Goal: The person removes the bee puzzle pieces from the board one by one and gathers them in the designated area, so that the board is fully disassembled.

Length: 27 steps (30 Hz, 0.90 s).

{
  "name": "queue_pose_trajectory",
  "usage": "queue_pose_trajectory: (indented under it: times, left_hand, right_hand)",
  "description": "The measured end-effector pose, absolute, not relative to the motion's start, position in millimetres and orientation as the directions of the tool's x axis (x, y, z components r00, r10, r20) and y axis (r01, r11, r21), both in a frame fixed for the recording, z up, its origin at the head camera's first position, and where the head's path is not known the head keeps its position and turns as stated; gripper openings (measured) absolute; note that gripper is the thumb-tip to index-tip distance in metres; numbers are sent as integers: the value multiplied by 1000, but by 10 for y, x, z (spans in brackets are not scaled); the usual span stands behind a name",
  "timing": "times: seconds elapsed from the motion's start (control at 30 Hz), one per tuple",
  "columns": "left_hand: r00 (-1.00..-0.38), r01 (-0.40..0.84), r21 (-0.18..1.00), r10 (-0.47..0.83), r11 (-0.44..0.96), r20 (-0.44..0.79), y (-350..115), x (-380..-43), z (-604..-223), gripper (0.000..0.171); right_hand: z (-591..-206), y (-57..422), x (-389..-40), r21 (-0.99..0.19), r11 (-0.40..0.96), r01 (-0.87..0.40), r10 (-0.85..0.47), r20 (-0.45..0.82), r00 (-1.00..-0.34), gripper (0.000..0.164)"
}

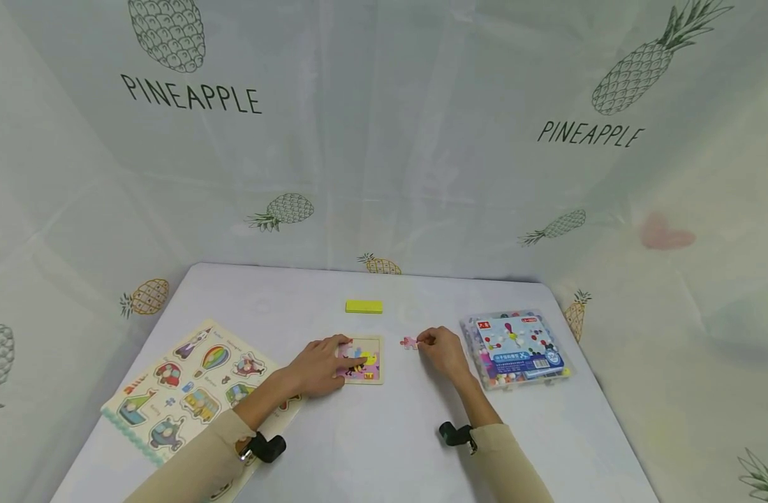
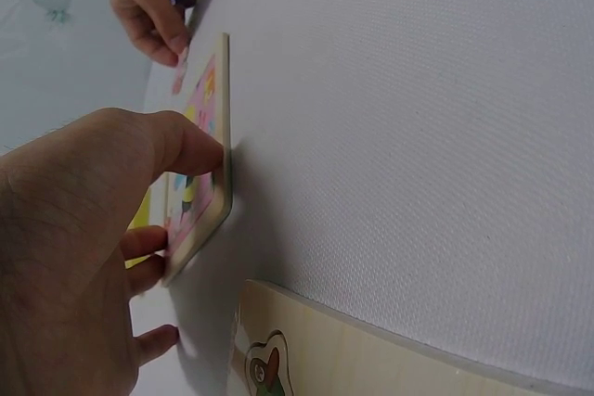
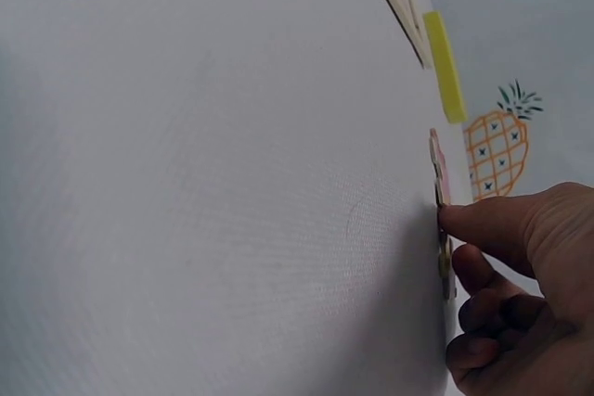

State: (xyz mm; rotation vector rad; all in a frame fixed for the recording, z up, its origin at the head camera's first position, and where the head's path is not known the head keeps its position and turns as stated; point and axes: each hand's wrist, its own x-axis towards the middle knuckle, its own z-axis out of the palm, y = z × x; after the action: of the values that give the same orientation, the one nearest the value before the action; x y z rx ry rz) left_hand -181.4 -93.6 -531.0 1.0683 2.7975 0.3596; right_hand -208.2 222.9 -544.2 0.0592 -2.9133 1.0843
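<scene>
A small square wooden jigsaw puzzle (image 1: 375,378) with a pink picture and a bee lies flat on the table. My left hand (image 1: 318,367) holds it at its left side. The thumb rests at its near edge, one finger reaches straight across the picture, and other fingertips touch the far left corner. To the right of the puzzle, my right hand (image 1: 443,349) pinches a pink jigsaw piece (image 1: 408,343) close to the table. In the right wrist view that thin piece (image 3: 438,157) is seen edge-on, with the thumb on it; the other fingers curl beneath.
Beyond the puzzle lies a yellow block (image 1: 364,307). A clear plastic box (image 1: 516,346) of colourful beads stands at the right. A large wooden picture board (image 1: 198,391) with vehicle shapes lies under the left forearm. A pineapple-print cloth (image 1: 415,154) hangs behind the table.
</scene>
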Motion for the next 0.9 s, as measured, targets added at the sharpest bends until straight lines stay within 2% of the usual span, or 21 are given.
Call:
queue_pose_trajectory:
  times: [0.33, 0.5, 0.9]
  left_hand:
    - [-755, 622, 257, 654, 740, -57, -925, -1815, -5330, 50]
    - [-758, 618, 262, 650, 741, -52, -941, -1836, -5370, 50]
    - [-776, 576, 294, 623, 763, -99, -941, -1873, -5384, 51]
  right_hand:
    - [-5441, 2229, -2087, -647, 761, -39, -16, 42, -999, 4]
    - [-5413, 2136, -2071, -681, 730, -56, -32, 48, -998, 4]
    - [-5391, 1576, -2073, -681, 713, -165, -225, 0, -974, 9]
